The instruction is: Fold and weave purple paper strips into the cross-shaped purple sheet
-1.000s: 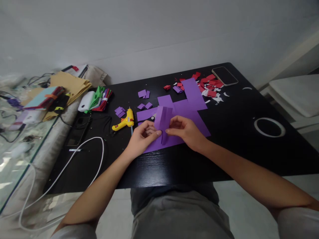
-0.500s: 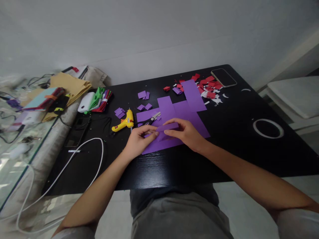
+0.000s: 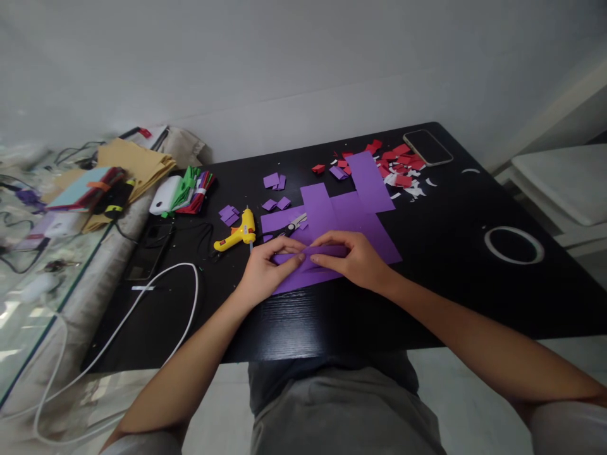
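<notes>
My left hand [image 3: 268, 268] and right hand [image 3: 355, 260] pinching folded purple paper [image 3: 328, 251] over purple sheet [image 3: 380, 237]; scissors [image 3: 298, 222], yellow glue gun [image 3: 245, 229] near left hand.

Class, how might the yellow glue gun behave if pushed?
The yellow glue gun lies flat, so it probably won't tip. Its angled handle would likely make it swivel rather than roll. The shiny table may let it slide.

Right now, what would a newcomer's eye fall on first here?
Perhaps the yellow plastic glue gun on the black table, beyond and left of the left hand. Next, the folded purple paper that hand and the right hand pinch, over flat purple paper sheets. Then the red and white paper scraps beside the black-screened phone, at the back right.
</notes>
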A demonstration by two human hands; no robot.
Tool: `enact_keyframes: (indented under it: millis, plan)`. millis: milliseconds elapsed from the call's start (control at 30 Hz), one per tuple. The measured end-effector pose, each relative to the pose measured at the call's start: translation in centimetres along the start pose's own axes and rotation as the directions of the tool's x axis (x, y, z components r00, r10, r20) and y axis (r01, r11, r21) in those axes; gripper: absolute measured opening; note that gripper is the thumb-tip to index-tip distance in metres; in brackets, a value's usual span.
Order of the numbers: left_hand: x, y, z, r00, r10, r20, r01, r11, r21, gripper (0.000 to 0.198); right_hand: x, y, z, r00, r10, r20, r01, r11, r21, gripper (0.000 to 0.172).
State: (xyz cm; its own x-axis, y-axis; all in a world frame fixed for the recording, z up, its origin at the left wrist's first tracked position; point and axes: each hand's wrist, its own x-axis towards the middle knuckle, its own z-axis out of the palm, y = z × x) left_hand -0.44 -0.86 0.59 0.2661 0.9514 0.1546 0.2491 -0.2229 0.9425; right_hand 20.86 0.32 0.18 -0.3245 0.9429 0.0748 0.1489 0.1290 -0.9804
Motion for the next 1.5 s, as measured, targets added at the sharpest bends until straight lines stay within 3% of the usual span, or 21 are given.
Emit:
enact_keyframes:
  millis: [233, 433, 567, 733, 867, 967, 1100, 1300, 1500]
  plan:
    - [0.0, 0.3, 0.0, 1.000, -0.019, -0.013, 0.019, 1.000, -0.020, 0.016, 0.0, -0.3, -0.1, 0.999, -0.036, -0.017, 0.036, 0.999, 0.009, 0.011]
    - [0.2, 0.1, -0.5, 0.998, -0.026, -0.048, 0.025, 0.999, -0.023, 0.015, 0.1, 0.0, -0.1, 0.989, 0.135, 0.057, -0.146, 0.944, 0.297, 0.017]
    - [0.1, 0.1, -0.7, 0.999, -0.022, -0.050, 0.022, 1.000, -0.008, 0.013, 0.2, 0.6, -0.4, 0.980, 0.163, 0.115, -0.193, 0.916, 0.352, 0.015]
    - [0.0, 0.1, -0.6, 0.991, 0.125, -0.051, -0.122, 0.990, 0.070, 0.012, 0.2, 0.4, -0.6, 0.949, 0.206, 0.240, -0.297, 0.839, 0.456, 0.020]
    - [-0.2, 0.3, -0.5, 0.956, 0.294, 0.001, -0.289, 0.941, 0.177, 0.016, 0.1, -0.1, -0.3, 0.939, 0.253, 0.235, -0.332, 0.845, 0.419, 0.023]
    - [-0.5, 0.3, -0.6, 0.940, 0.340, 0.033, -0.339, 0.915, 0.219, 0.018, 0.1, -0.2, -0.1, 0.945, 0.263, 0.194, -0.320, 0.866, 0.384, 0.024]
    - [-0.7, 0.1, -0.8, 0.974, 0.228, -0.001, -0.221, 0.948, 0.227, 0.029, 0.1, -0.3, -0.1, 0.975, 0.192, 0.110, -0.215, 0.938, 0.272, 0.024]
    - [-0.3, 0.0, -0.3, 0.979, 0.202, -0.010, -0.193, 0.948, 0.254, 0.016, -0.1, -0.2, 0.2, 0.999, 0.039, 0.033, -0.043, 0.991, 0.130, 0.018]
    - [-0.3, 0.0, -0.3, 0.983, 0.185, -0.022, -0.175, 0.960, 0.218, 0.011, 0.0, -0.4, -0.1, 0.999, 0.028, 0.026, -0.030, 0.997, 0.072, 0.014]
